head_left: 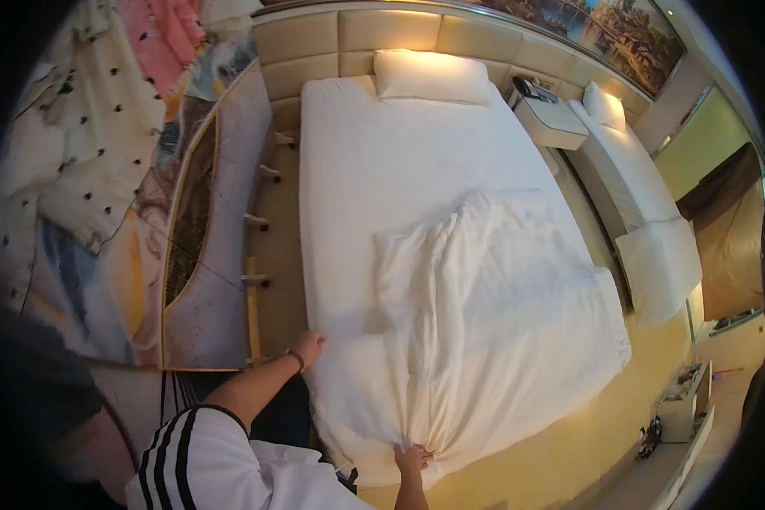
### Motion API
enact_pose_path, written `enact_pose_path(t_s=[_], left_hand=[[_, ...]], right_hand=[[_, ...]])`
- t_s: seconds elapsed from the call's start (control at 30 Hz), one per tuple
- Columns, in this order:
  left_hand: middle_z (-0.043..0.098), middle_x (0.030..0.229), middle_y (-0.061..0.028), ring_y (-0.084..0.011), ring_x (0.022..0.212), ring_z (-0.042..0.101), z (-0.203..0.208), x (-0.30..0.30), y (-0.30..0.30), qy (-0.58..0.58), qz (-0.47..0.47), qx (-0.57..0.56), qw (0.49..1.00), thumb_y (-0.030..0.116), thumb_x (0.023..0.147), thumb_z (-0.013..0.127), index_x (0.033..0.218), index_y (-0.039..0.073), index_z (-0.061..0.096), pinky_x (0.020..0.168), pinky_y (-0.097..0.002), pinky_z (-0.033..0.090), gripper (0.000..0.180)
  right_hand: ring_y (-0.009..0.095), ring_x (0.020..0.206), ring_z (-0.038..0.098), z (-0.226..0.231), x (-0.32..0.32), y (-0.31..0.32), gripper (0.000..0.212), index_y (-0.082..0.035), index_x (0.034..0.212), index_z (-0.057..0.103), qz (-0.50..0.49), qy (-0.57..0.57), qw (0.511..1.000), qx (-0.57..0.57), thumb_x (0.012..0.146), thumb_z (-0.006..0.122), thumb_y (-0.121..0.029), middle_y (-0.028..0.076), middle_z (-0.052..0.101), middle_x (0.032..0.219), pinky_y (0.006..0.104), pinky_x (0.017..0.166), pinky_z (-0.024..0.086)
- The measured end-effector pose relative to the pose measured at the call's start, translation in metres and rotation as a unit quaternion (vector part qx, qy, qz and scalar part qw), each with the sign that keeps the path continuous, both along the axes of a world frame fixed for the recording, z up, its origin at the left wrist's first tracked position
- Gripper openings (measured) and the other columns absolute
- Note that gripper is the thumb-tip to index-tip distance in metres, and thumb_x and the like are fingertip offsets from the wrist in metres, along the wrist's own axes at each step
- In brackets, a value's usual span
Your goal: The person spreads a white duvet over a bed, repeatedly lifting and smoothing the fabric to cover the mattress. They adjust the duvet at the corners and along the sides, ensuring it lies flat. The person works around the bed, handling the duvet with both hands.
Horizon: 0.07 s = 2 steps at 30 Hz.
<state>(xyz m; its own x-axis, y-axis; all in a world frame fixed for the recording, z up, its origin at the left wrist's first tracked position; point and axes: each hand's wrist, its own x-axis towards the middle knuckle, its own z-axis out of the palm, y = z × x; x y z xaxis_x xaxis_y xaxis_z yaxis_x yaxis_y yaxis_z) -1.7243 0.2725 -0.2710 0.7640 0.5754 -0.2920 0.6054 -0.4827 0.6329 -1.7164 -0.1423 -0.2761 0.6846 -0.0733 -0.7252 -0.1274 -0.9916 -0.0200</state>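
Note:
A white duvet lies bunched over the foot half of the bed, with deep folds running down to the near edge. My right hand is closed on its gathered cloth at the foot of the bed. My left hand, a dark band on its wrist, is at the left side of the mattress. Its fingers are curled, and no cloth shows in them. A smooth white sheet covers the rest of the bed, and a white pillow rests at the headboard.
A nightstand with a telephone stands between this bed and a second bed. Left are a patterned board with white brackets and hanging spotted cloth. A low shelf unit is at the right.

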Motion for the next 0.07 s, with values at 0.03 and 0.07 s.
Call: enact_pose_path(t_s=[0.03,0.07], left_hand=[[0.057,0.091,-0.0165,-0.0289,0.084,0.054,0.005,0.039,0.020,0.000,-0.026,0.010,1.000,0.011,0.080,0.054,0.084,0.001,0.055,0.081,-0.0366,0.044,0.011],[0.054,0.100,-0.0171,-0.0272,0.091,0.051,0.003,0.073,0.042,-0.009,-0.077,0.041,0.996,0.012,0.079,0.055,0.089,0.003,0.055,0.084,-0.0375,0.041,0.013]], right_hand=[[0.051,0.124,0.011,-0.002,0.000,0.003,0.092,0.014,0.124,0.025,-0.026,0.002,1.000,-0.007,0.069,0.057,-0.054,0.042,0.018,0.127,0.0554,0.095,0.023],[0.051,0.124,0.011,-0.005,0.005,0.017,0.092,0.014,0.124,0.025,-0.039,0.004,0.999,-0.013,0.069,0.057,-0.054,0.042,0.018,0.127,0.0554,0.095,0.023]])
